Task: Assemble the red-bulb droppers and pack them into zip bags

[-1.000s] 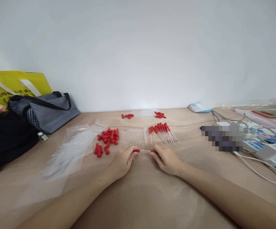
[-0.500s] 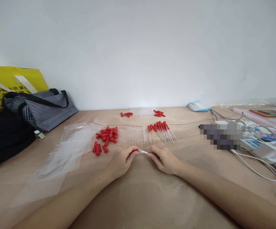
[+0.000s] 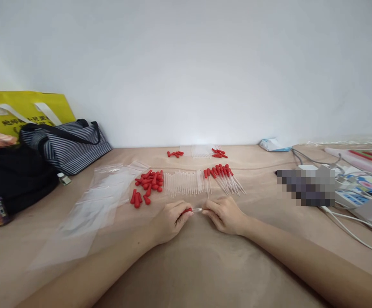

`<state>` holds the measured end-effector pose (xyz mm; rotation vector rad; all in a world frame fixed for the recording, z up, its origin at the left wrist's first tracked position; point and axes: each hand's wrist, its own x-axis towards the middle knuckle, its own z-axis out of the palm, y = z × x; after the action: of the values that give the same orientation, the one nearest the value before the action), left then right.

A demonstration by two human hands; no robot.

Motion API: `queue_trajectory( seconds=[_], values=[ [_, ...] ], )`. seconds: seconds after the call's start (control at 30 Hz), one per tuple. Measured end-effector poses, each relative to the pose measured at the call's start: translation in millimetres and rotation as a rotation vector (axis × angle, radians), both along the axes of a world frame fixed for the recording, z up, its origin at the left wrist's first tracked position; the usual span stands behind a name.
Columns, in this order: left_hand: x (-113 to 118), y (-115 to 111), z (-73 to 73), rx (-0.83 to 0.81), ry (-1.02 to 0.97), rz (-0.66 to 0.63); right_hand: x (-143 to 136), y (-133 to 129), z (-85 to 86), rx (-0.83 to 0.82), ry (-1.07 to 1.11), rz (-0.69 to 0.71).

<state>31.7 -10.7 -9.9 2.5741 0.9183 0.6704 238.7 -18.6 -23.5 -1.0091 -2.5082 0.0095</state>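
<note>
My left hand (image 3: 173,220) is closed on a red rubber bulb (image 3: 188,210), with its narrow end pointing right. A clear glass dropper tube (image 3: 197,210) spans the gap between my hands and meets the bulb. My right hand (image 3: 224,214) pinches the tube's other end, most of which my fingers hide. Beyond my hands lies a row of loose clear tubes (image 3: 182,183). Left of the row is a pile of red bulbs (image 3: 149,181). On its right, several droppers (image 3: 222,175) with red bulbs fitted lie fanned out.
Clear plastic bags (image 3: 99,205) lie flat at the left. A striped bag (image 3: 73,145), a yellow bag (image 3: 28,107) and a small bottle (image 3: 64,179) stand behind. More bulbs (image 3: 175,153) lie near the wall. A power strip (image 3: 349,199) with white cables (image 3: 349,231) is at the right.
The view has shifted slightly, so most things appear further right. Both hands still hold the bulb and tube, which now lie more level; less of the tube shows.
</note>
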Motion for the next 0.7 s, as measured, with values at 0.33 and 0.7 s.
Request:
queue_trajectory(
  seconds=[0.33,0.7],
  values=[
    [-1.5,-1.7,-2.2,0.028,0.033,0.002,-11.2,5.6,-0.3,-0.023,0.000,0.057],
    [-4.7,4.2,9.4,-0.106,0.002,-0.022,-4.3,3.5,18.3,0.081,-0.039,0.102]
  ],
)
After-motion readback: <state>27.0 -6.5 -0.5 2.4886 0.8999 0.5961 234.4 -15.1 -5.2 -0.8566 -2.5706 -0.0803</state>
